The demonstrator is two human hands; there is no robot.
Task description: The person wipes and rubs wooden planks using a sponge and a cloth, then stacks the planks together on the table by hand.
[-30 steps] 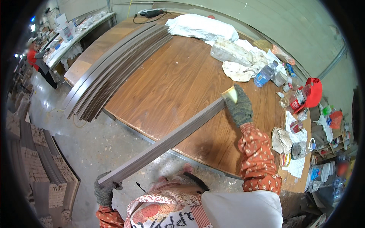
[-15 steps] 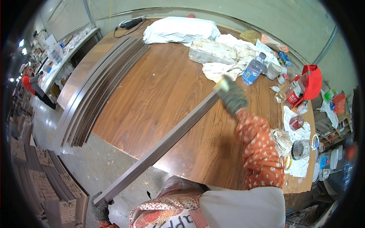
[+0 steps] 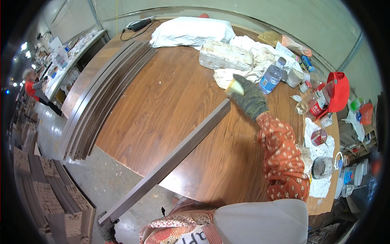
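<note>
A long grey-brown wooden strip [image 3: 170, 158] slants from the lower left up across the table. At its near end, beyond the table's front edge, my gloved left hand [image 3: 107, 229] is closed around it. My right hand [image 3: 252, 99], in a dark grey-green knit glove, is closed on a pale yellow-white pad [image 3: 235, 88] just past the strip's far end. The pad looks slightly apart from the wood and tilted, with its pale face showing; whether its edge touches cannot be told.
Several similar strips [image 3: 103, 97] lie side by side on the table's left. A wrapped white bundle [image 3: 191, 31], a cloudy block [image 3: 225, 55], a water bottle [image 3: 271, 76] and a red cap [image 3: 338, 92] line the back and right. Stacked boards [image 3: 48, 195] stand lower left; a person [image 3: 34, 89] is farther off.
My right hand with the pad has moved slightly up and left past the strip's far end, turning the pad's pale face into view. My left hand keeps its hold.
</note>
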